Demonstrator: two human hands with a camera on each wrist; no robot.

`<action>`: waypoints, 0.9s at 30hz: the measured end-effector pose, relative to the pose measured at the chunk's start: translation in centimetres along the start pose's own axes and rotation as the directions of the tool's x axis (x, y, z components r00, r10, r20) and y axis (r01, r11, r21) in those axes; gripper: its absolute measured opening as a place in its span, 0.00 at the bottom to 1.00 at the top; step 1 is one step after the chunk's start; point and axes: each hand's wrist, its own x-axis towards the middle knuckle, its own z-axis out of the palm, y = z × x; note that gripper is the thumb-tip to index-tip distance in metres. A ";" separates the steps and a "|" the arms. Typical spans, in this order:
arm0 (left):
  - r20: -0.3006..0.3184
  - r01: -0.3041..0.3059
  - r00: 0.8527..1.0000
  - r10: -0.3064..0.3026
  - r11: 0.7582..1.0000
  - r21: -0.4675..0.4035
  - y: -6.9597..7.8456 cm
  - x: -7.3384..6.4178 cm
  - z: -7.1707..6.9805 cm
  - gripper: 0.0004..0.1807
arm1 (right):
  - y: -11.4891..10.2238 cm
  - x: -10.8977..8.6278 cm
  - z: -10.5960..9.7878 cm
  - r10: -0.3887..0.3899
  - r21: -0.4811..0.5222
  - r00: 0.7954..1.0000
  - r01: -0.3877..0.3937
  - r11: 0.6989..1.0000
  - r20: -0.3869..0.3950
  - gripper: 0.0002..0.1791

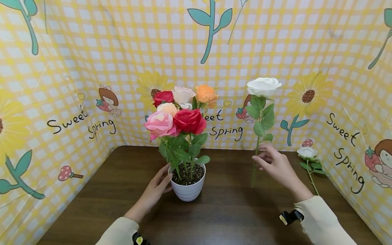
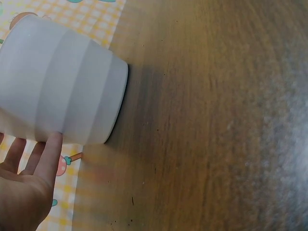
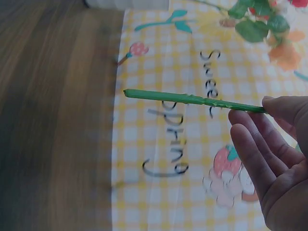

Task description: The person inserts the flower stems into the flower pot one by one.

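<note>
A white ribbed flower pot (image 1: 187,190) stands on the table, holding dark soil and several artificial roses. Among the blooms are a pink rose (image 1: 161,124), a red rose (image 1: 190,121) and an orange rose (image 1: 206,95). My left hand (image 1: 156,186) rests against the pot's left side; in the left wrist view its fairly straight fingers (image 2: 50,159) touch the wall. To the right of the pot, my right hand (image 1: 277,166) pinches the green stem (image 3: 163,96) of a white rose (image 1: 264,87) between thumb and fingertips. That rose is upright, and its lower stem points down above the table.
Another white rose (image 1: 307,153) lies on the table (image 1: 223,211) at the far right, its stem towards the front. Yellow checked cloth (image 1: 171,41) with printed flowers and lettering walls in the back and both sides.
</note>
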 end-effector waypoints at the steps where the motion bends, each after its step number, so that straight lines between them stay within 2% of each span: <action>1: -0.001 -0.001 1.000 0.001 1.000 0.000 0.0 0.0 0.0 0.30 | -0.3 0.3 0.3 -0.004 0.012 1.000 0.004 1.000 0.004 0.16; 12: -0.010 -0.004 1.000 0.004 1.000 0.003 0.0 -0.1 0.1 0.30 | -3.5 2.6 3.9 -0.106 0.151 0.994 0.105 0.983 -0.002 0.15; 21: -0.010 -0.004 1.000 0.004 1.000 -0.001 0.1 0.0 0.2 0.30 | -8.6 4.1 5.9 -0.206 0.180 0.979 0.204 0.962 -0.007 0.13; 27: -0.014 -0.006 1.000 0.006 1.000 0.001 0.1 0.0 0.2 0.30 | -7.9 5.3 7.8 -0.217 0.241 0.976 0.207 0.948 0.013 0.14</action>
